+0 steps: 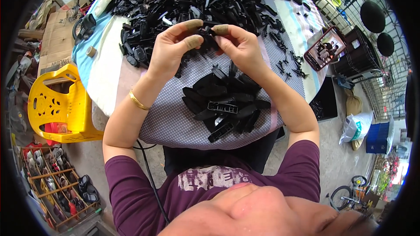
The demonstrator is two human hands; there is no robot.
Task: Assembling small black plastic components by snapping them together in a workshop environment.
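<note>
Between my two hands is a small black plastic part (207, 31), held above the near side of a large pile; its exact kind is hard to make out against the black behind it. My left hand (175, 48) pinches it from the left, with tan tape on the thumb and forefinger tips. From the other side my right hand (240, 49) grips it with bent fingers, tape round the forefinger. Below them, close to the table's near edge, lies a smaller heap of flat black plastic pieces (225, 100).
A big pile of black parts (175, 0) covers the cloth-covered table's (164, 122) far side. Small black pieces (286, 67) lie scattered at right, beside a propped phone (324, 49). A tape roll (91, 51) sits at left, near a yellow plastic chair (65, 105). A black cable (151, 175) hangs down.
</note>
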